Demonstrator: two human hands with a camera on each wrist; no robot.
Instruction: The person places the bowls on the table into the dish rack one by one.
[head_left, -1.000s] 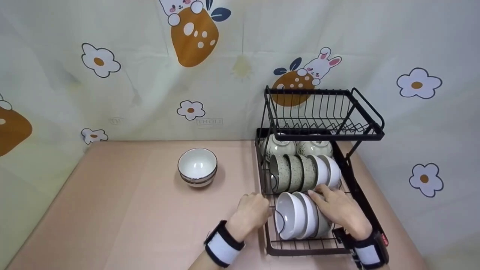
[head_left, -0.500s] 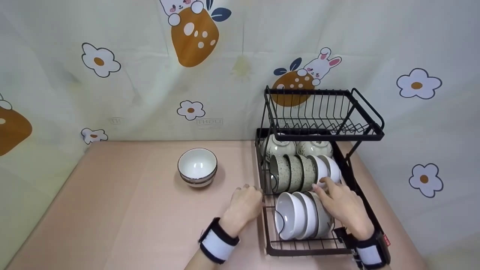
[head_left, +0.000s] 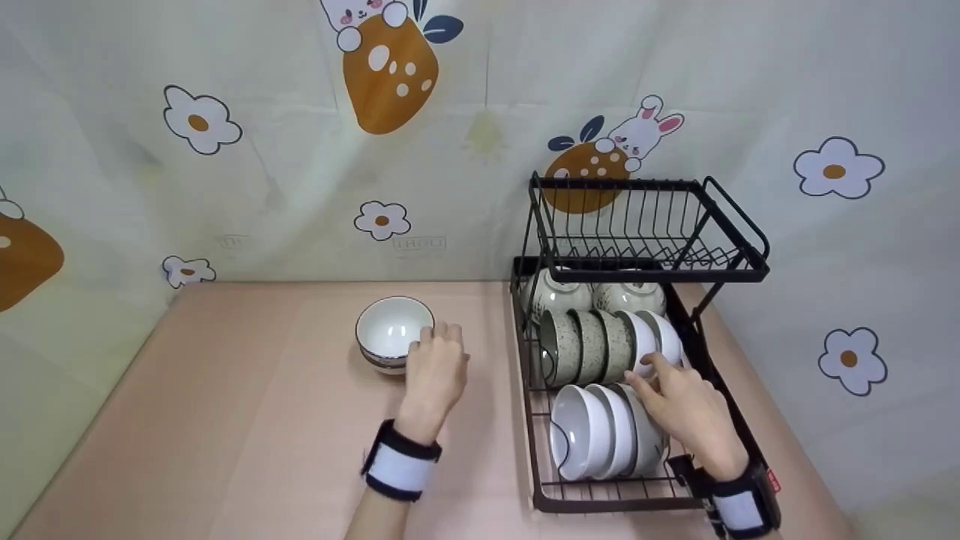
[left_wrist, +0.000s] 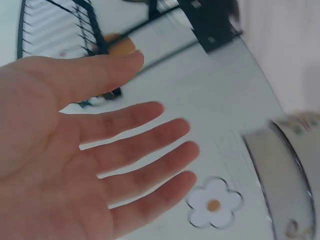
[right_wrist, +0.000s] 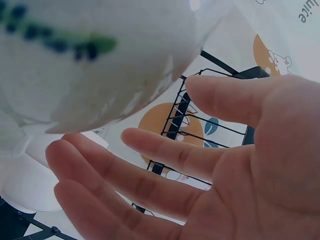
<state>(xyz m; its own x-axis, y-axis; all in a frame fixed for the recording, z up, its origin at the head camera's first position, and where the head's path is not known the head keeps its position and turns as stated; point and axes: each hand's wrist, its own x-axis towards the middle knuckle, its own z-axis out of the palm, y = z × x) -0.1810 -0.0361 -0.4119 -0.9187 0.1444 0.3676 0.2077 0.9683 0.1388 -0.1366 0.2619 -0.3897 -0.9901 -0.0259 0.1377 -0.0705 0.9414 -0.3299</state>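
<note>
On the table stand stacked white bowls (head_left: 394,326) with dark rims. My left hand (head_left: 433,375) is at the right side of this stack, fingertips overlapping its rim in the head view. In the left wrist view the left hand (left_wrist: 60,150) has straight, spread fingers, and the bowls (left_wrist: 290,185) appear at the right edge. My right hand (head_left: 694,416) hovers over the front row of the dish rack (head_left: 615,504), beside a greyish bowl (head_left: 643,442). The right wrist view shows a bowl with blue-green decoration (right_wrist: 100,75) above loosely bent fingers (right_wrist: 145,185), with nothing held.
Two white bowls (head_left: 581,435) share the front row. Behind them stand speckled green bowls (head_left: 589,345) and white bowls (head_left: 664,341). Upturned patterned bowls (head_left: 561,294) sit at the back, under the raised upper tier (head_left: 660,274). A printed curtain (head_left: 262,187) hangs behind the table.
My left hand has moved from the rack's left edge leftward and away to the bowl stack. The right hand has lifted slightly off the greyish bowl, then stayed still.
</note>
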